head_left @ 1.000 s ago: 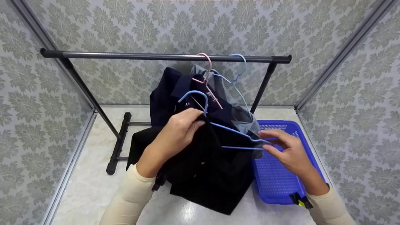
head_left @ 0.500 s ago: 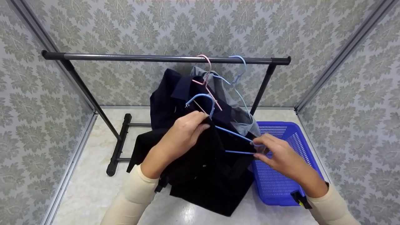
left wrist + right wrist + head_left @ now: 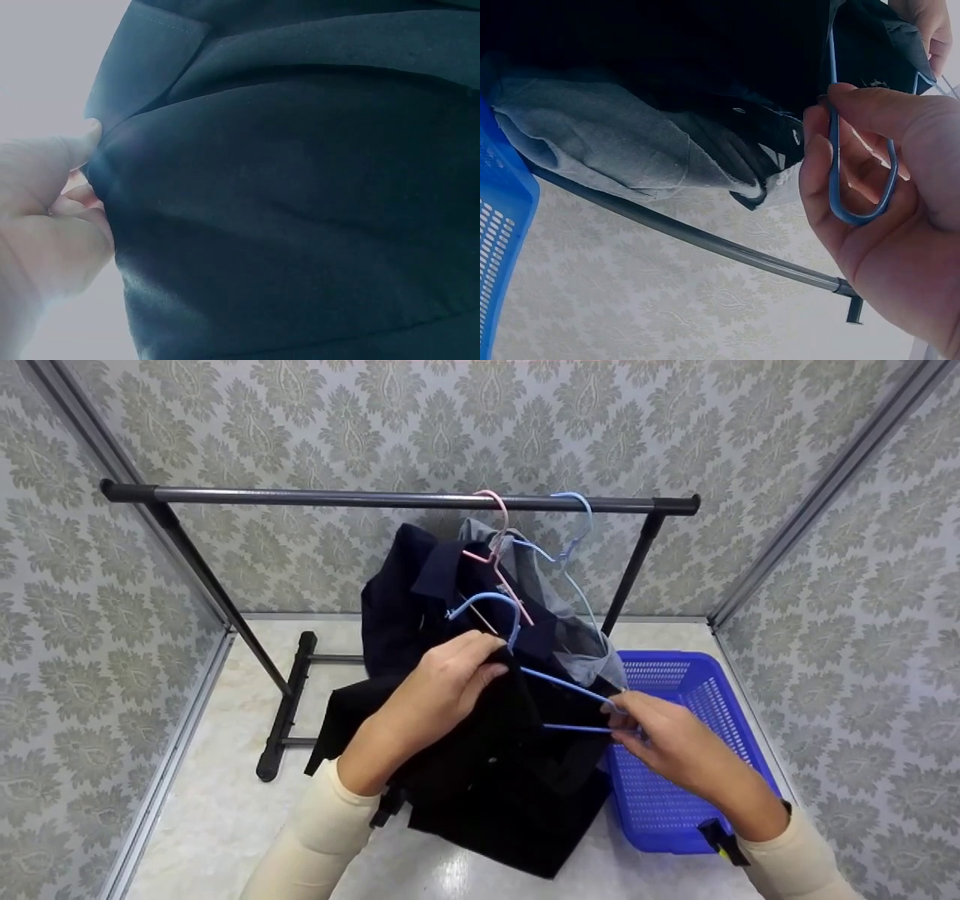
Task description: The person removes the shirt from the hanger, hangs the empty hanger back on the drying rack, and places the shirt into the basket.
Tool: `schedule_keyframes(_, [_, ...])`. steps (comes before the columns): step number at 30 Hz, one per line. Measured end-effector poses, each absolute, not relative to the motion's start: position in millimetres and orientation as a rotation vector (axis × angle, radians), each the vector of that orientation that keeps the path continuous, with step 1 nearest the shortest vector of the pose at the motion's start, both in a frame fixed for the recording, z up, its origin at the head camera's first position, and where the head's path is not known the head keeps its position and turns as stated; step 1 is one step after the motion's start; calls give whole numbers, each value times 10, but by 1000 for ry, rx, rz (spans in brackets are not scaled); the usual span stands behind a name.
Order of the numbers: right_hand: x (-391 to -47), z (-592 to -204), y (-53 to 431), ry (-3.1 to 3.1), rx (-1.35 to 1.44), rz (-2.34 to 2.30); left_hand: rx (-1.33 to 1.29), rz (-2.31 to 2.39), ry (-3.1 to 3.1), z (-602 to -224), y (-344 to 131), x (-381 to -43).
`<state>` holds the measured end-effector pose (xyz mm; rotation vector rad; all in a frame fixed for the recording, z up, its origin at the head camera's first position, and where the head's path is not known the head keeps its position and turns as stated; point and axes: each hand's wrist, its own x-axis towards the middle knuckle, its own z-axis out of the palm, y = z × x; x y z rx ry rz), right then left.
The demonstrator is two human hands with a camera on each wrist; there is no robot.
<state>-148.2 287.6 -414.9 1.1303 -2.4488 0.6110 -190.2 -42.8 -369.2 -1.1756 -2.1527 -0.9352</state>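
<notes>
Blk garment hangs below the rail, near side, w/ blue hanger only partly in; hook's free of the rail. L hand, from here, pinches the cloth edge by the hook; R hand pinches the hanger's end loop. Risk, imo: if R shoves w/o L easing the cloth along, the loop could snag or L's grip slip. Hook's also v. close to pink hanger below the rail; might catch, tug navy garment loose.
</notes>
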Motion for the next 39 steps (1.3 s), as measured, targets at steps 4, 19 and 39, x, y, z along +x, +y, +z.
schedule_keyframes(4, [-1465,-4148,2875,-2421,1143,598,-1187,-946,-2140,-3677,-451,-1903])
schedule_keyframes(19, [-1441,-4144,3056,-2448,1062,549,-1191,-968,-2209,-3836,-648,-2037])
schedule_keyframes(39, [-1377,-4112,3443,-2553,878,594,-1023,-1035,-2393,-4116,-1021,-2352])
